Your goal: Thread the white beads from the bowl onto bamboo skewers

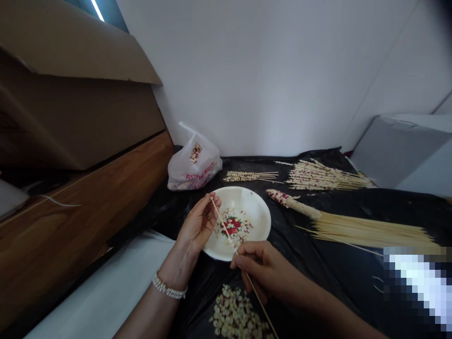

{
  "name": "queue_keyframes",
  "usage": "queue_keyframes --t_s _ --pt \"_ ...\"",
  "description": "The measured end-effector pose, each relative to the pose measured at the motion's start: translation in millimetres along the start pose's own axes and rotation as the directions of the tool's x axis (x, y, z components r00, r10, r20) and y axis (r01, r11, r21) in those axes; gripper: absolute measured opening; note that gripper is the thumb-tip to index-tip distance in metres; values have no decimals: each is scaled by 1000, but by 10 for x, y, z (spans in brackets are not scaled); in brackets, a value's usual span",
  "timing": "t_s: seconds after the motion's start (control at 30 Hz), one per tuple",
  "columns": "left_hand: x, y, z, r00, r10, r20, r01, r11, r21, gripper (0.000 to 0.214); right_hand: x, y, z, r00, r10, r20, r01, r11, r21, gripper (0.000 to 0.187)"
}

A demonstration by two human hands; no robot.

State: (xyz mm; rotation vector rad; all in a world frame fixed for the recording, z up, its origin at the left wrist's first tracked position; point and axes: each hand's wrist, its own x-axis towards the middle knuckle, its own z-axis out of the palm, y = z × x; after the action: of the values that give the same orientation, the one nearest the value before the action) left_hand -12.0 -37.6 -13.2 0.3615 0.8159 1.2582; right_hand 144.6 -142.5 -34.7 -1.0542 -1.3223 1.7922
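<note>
A thin wooden skewer [221, 220] slants across a white bowl [259, 207]. A few pale kernels are threaded on it just ahead of my right fingers. My right hand [266, 268] is closed around the skewer's lower part, its long end sticking out below. The thumb and fingertips of my left hand [199, 221] pinch at the upper tip; whether a kernel is between them I cannot make out. Loose white and dark red kernels [243, 225], like corn, lie in the bowl over a red printed pattern. A heap of pale kernels [236, 313] sits on the black sheet below my hands.
Behind the bowl stand a tied white plastic bag [194, 165] and a small bunch of filled skewers [243, 176]. Farther right lie many filled skewers [314, 176] and a bundle of bare skewers [367, 228]. Cardboard box [77, 103] at left, white box [402, 146] at right.
</note>
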Motion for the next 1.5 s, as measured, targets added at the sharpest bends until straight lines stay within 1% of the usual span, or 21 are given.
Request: queue_keyframes --t_s 0.1,0.23,0.43,0.87,0.97,1.1,1.37,1.5 --pt "7 7 -4 1000 -23 7 23 999 -28 11 5 15 0 1000 -9 6 9 1000 0 30" --pt "21 17 -14 999 -51 18 52 997 -56 11 13 28 -5 999 -18 -29 18 1000 -7 26" --pt "13 25 0 997 -74 13 74 996 -47 13 14 17 8 998 -28 -64 25 999 -45 21" --pt "-13 32 9 989 -133 68 136 990 -37 16 8 44 4 990 -78 -121 59 987 -149 17" --pt "-22 41 7 986 -140 90 142 990 -22 16 7 31 13 989 -81 -125 62 987 -150 17" --pt "-43 45 15 987 -142 82 142 990 -5 15 -1 32 25 988 -89 -125 70 986 -149 17" --pt "-56 36 15 980 -171 106 170 985 15 14 -15 -2 14 981 -127 -148 97 976 -197 19" --pt "-72 2 26 974 -190 123 185 981 49 13 -17 -45 3 971 -173 -165 133 964 -229 23"
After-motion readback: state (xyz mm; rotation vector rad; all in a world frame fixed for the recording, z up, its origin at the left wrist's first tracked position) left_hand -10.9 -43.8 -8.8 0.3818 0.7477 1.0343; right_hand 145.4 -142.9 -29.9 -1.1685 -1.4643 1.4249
